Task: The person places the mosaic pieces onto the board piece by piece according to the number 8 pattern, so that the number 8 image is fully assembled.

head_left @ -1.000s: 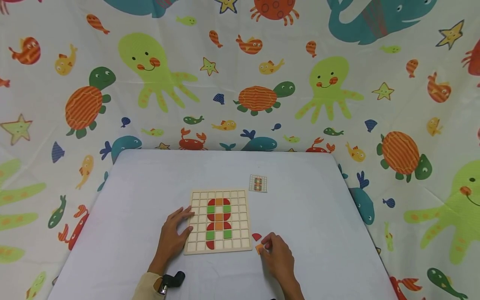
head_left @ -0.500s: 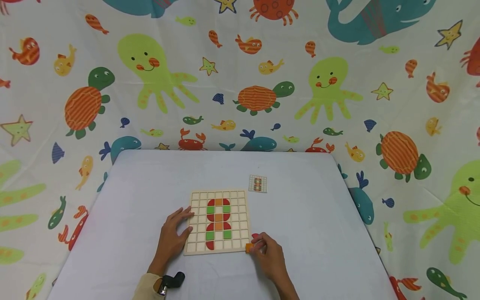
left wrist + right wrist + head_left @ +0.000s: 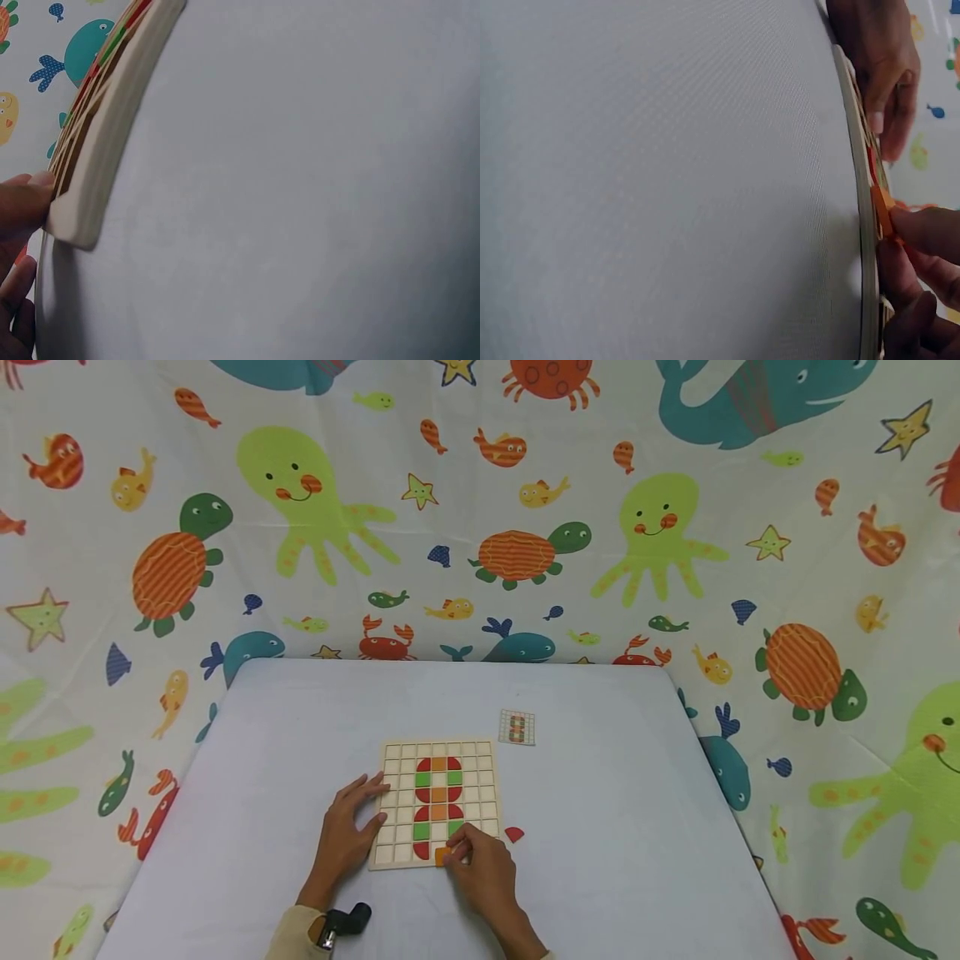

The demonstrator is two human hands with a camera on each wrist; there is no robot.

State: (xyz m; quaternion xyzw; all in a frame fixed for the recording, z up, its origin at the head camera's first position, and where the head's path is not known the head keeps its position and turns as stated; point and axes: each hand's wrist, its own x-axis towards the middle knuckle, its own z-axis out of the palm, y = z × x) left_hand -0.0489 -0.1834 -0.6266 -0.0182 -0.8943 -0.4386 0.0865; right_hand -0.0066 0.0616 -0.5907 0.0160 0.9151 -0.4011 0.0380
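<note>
A wooden grid board lies on the table, with red quarter-round, green square and orange square tiles set in its middle columns. My right hand pinches an orange square tile at the board's bottom row, just right of a red tile. In the right wrist view the orange tile is tilted, between thumb and fingers. My left hand rests against the board's left edge, thumb and fingers spread; the left wrist view shows the thumb touching the rim.
One loose red quarter-round tile lies right of the board. A small pattern card sits beyond the board's upper right corner. The white-covered table meets a cloth printed with sea animals at the back.
My right hand has picked up the orange tile from beside the board and carried it left to the bottom row. My left hand stays put.
</note>
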